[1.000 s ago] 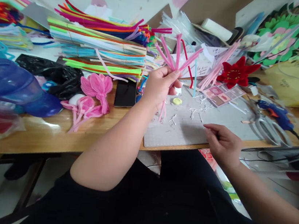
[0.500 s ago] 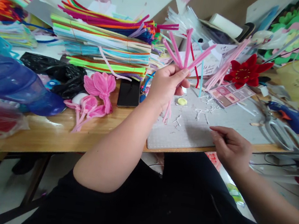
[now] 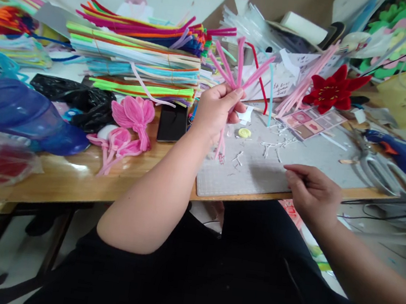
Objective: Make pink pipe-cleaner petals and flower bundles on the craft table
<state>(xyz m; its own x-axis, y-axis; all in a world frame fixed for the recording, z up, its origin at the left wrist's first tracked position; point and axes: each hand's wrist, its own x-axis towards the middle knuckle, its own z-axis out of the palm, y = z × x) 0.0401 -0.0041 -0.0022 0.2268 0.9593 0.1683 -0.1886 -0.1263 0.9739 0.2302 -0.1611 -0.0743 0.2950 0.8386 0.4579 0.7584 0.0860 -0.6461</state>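
My left hand is raised above the table and closed on a bunch of pink pipe cleaners, which fan out upward while their lower ends hang below my fist. My right hand rests at the near edge of a grey cutting mat. Its fingers are curled together and pinched; what they hold is too small to make out. Small white scraps and a yellow disc lie on the mat between my hands.
A tall stack of coloured pipe cleaners fills the back left. Finished pink petals, a black phone and a blue plastic container lie left. A red flower, scissors and a blue glue gun sit right.
The view has shifted slightly. My left hand keeps the pink bunch raised and has drifted a little left; my right hand stays at the mat's near edge.
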